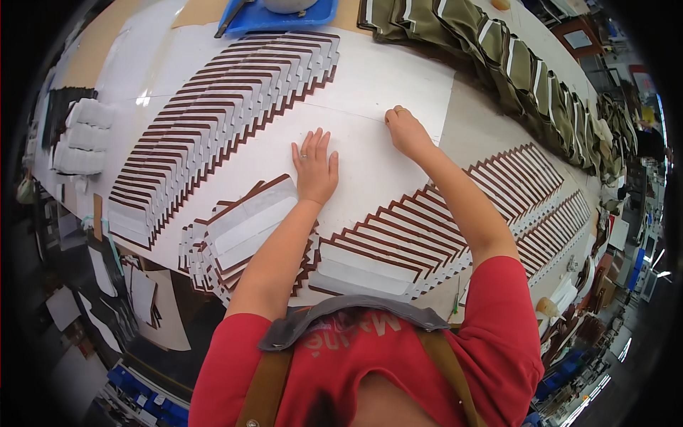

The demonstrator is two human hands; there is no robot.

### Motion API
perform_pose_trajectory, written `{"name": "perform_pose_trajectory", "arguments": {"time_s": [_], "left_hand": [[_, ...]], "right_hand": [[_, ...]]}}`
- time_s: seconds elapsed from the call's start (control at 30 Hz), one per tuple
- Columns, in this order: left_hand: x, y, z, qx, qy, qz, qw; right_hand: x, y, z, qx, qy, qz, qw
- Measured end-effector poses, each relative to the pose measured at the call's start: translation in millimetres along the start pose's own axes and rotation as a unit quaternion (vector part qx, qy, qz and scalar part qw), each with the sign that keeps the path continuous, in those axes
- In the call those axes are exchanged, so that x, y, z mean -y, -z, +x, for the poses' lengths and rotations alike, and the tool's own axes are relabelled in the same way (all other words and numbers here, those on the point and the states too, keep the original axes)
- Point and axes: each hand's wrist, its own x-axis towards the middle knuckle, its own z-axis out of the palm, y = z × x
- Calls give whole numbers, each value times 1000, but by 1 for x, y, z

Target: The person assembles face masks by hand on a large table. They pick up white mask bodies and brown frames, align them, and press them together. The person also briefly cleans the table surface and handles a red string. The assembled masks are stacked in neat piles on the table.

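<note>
My left hand (315, 169) lies flat on the white tabletop (359, 181), its fingers spread and nothing held. Farther right, my right hand (410, 133) is closed just above the same surface. Its fingertips are pressed together, and whatever they may hold is too small to make out. Beside my left forearm is a loose pile of white panels with brown edges (249, 224). A long overlapping row of similar panels (220, 117) slants across the left side. Another fanned row (398, 245) passes beneath my right forearm.
A blue tray (231, 21) with a pale round object stands at the far edge. Folded olive fabric pieces with white strips (516, 67) line the far right. White bundles (85, 135) sit at the left. A smaller brown-edged row (558, 235) lies to the right.
</note>
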Motion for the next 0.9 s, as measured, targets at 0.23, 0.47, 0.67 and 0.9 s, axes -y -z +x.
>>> {"name": "perform_pose_trajectory", "arguments": {"time_s": [0.23,0.47,0.67,0.9], "left_hand": [[-3,0,1,-2,-4,-19,1000],[0,5,2,-62,30,-95,993],[15,4,1,-149,68,-199,966],[7,2,0,-139,69,-228,961]], "right_hand": [[11,-12,6,-52,-40,27,997],[35,-27,8,-93,-60,115,987],[112,-64,12,-84,70,115,987],[69,-40,13,-85,-53,69,993]]}}
